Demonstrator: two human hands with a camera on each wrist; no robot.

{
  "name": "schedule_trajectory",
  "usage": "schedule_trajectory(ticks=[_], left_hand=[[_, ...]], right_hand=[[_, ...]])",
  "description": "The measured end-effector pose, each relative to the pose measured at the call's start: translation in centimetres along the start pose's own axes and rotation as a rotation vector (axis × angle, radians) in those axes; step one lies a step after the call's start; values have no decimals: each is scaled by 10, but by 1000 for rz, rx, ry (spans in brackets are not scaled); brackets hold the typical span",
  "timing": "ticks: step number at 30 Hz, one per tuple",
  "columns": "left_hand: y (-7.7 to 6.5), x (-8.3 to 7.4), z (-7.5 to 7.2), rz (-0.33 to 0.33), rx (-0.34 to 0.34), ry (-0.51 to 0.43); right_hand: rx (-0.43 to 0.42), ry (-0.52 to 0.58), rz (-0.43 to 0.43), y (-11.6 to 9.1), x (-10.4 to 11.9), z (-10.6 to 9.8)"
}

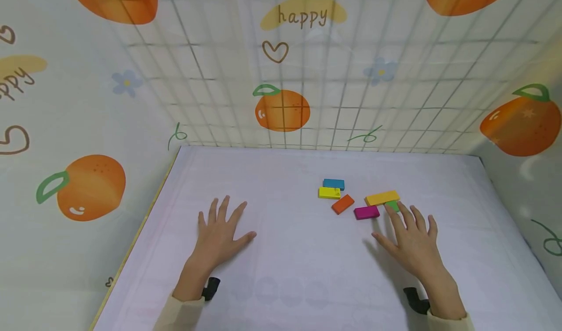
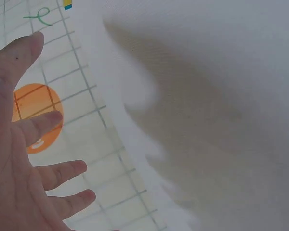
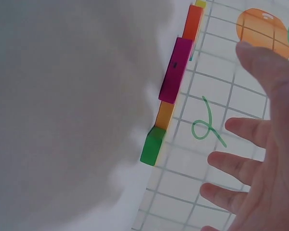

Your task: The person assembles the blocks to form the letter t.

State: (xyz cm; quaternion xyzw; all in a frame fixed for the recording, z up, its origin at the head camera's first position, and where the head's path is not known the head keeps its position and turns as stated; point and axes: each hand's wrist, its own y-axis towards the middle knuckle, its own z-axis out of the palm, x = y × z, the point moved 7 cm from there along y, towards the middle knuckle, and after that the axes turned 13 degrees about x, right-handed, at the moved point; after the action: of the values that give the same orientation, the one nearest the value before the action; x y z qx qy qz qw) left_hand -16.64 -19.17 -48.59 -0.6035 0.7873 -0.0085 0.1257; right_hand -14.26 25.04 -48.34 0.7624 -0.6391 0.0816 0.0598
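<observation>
Several small coloured blocks lie on the white table [image 1: 290, 253], right of its middle. A blue block [image 1: 333, 184] and a yellow block [image 1: 329, 193] lie side by side, with an orange-red block [image 1: 343, 204] just in front. Nearer the right hand are a magenta block [image 1: 367, 212], a yellow-orange block [image 1: 382, 198] and a green block [image 3: 153, 146]. My right hand [image 1: 414, 245] hovers with spread fingers, its fingertips overlapping the green block in the head view. Far to the left, my left hand [image 1: 217, 241] is spread above the table, holding nothing.
A patterned cloth wall [image 1: 210, 107] with grid lines and printed oranges rises behind the table, and similar cloth hangs at both sides. A yellowish edge [image 1: 140, 228] runs along the table's left. Black wrist mounts [image 1: 211, 288] show below the hands.
</observation>
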Motion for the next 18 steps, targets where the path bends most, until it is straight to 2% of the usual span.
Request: schedule_trajectory(ticks=[6, 18], left_hand=[[8, -3, -2, 42, -17, -24], [26, -14, -10, 115, -42, -38]], right_hand=[[-36, 24, -32, 3, -4, -2], [-40, 84, -63, 12, -5, -2]])
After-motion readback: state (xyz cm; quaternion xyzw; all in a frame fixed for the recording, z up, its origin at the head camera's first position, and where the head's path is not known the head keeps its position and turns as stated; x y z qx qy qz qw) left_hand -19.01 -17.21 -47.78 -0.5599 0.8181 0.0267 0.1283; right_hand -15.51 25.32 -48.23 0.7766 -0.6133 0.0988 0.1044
